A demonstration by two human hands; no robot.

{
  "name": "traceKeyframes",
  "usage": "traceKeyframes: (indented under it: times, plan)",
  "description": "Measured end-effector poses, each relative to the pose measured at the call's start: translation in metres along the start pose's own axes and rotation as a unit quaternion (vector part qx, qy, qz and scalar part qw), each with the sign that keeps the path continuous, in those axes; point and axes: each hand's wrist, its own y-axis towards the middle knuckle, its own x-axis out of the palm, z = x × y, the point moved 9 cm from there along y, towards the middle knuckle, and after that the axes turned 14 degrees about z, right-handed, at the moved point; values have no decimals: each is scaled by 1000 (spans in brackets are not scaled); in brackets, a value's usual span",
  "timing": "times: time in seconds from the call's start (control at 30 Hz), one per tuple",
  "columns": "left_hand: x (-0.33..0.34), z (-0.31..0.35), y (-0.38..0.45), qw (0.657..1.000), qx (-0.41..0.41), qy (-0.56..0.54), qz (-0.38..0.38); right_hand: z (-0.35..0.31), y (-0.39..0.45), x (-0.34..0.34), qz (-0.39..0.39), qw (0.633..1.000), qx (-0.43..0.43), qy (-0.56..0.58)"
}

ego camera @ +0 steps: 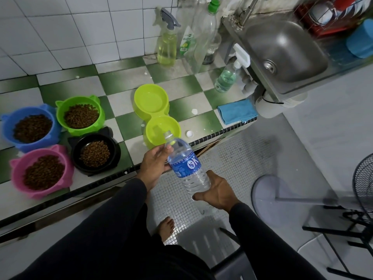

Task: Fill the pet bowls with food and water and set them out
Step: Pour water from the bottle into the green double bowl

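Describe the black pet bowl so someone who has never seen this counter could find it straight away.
Start at the green-and-white checked tile counter left of the steel sink. At its left end four round kibble-filled bowls cluster together. The black pet bowl sits at the front edge, right of the pink bowl and below the green bowl; it is the only dark one.

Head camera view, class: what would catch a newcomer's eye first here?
The uncapped water bottle, held by the left hand and right hand, tilts toward the lime double bowl at the counter's edge. To the left, four cat-eared bowls hold brown kibble.
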Motion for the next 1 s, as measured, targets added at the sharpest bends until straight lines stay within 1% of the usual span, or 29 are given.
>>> traceKeyframes:
  times: [0.13,0.4,0.63,1.0]
  plan:
    - [-3,-5,4,1000,-4,6,14,0,1,-1,-2,1000,-8,-16]
    - [-8,-8,5,1000,-8,17,16,0,-1,1,-1,1000,-17,-26]
    - [-9,-7,3,1000,-9,20,21,1,-3,2,-2,1000,-7,-3]
    - [-4,-4,2,999,-22,13,27,-5,-6,-7,1,1000,-1,-7]
